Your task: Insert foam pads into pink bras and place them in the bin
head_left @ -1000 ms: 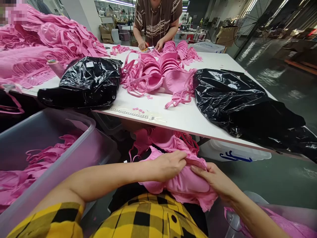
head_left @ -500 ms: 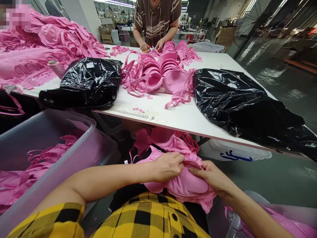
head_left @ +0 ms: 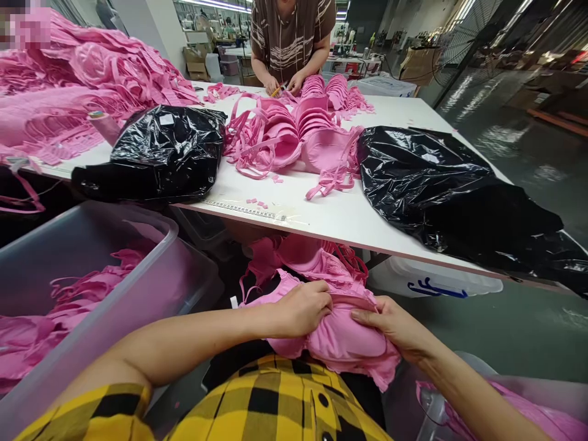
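Observation:
A pink bra (head_left: 346, 337) lies over my lap, its padded cup towards me. My left hand (head_left: 305, 308) is closed on the middle of it, fingertips curled into the fabric. At the cup's right edge, my right hand (head_left: 386, 321) pinches the cloth between thumb and fingers. More pink bras (head_left: 298, 252) hang just beyond, partly under the table edge. What the left fingertips grip exactly is hidden by the knuckles.
On the white table (head_left: 294, 214) lie stacked pink bras (head_left: 280, 138) between two black plastic bags (head_left: 172, 153). A plastic bin (head_left: 172, 236) with pink pieces stands left. Another bin (head_left: 519, 392) is at lower right. Across the table a person (head_left: 291, 46) handles a small yellow tool.
My left hand has shifted slightly left and away from my right hand along the bra. My right hand stays at the cup edge. The person opposite has moved their hands a little.

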Demonstrator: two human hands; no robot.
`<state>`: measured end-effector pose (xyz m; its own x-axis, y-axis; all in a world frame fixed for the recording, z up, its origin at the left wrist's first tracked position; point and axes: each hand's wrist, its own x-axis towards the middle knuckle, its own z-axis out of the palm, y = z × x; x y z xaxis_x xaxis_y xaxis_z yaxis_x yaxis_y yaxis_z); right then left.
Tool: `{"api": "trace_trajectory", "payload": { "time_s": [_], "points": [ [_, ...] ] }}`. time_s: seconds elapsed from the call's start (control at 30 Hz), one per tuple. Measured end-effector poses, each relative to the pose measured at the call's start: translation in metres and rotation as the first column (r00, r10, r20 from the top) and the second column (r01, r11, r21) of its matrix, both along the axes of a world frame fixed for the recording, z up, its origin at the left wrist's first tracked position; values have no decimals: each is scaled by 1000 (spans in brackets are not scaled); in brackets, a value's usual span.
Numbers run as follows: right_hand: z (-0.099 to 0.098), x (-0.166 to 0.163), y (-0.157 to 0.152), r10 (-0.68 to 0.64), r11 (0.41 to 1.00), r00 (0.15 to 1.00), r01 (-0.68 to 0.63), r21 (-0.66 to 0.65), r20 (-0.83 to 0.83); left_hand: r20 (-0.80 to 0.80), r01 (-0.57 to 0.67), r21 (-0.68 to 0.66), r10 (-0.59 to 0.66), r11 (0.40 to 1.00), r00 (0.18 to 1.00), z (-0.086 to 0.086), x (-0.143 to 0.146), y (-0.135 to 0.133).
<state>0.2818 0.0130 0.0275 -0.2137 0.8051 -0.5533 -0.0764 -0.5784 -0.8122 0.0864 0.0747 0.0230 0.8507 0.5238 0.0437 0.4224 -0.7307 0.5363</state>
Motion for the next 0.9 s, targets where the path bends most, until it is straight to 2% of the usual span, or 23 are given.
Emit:
{"api": "trace_trajectory", "payload": {
  "time_s": [0.1, 0.23, 0.33, 0.47, 0.63, 0.77, 0.9],
  "points": [
    [0, 0, -1, 20, 1000, 1000, -20, 21, -17, -17, -5, 58, 6, 998, 1000, 3, 0, -4],
    [2, 0, -2, 31, 995, 999, -27, 95, -41, 72, 30, 65, -34, 997, 997, 1, -2, -7],
    [-1, 0, -3, 49, 992, 998, -45, 120, -33, 98, 7, 13, -8, 1000, 995, -1, -2, -6],
    [-8, -2, -4, 69, 989, 998, -68, 133, -9, 21, -1, -36, 2, 999, 1000, -1, 2, -5],
    [-10, -2, -4, 28, 996, 999, -30, 83, 28, 17, -4, 117, 2, 993, 1000, -4, 3, -11],
    [-9, -6, -4, 46, 994, 996, -53, 93, 74, 107, 79, 278, -113, 957, 988, -6, 6, -15],
    [-11, -10, -5, 49, 994, 988, -62, 85, 147, 145, 161, 320, -217, 934, 965, -4, 10, -17]
  ]
}}
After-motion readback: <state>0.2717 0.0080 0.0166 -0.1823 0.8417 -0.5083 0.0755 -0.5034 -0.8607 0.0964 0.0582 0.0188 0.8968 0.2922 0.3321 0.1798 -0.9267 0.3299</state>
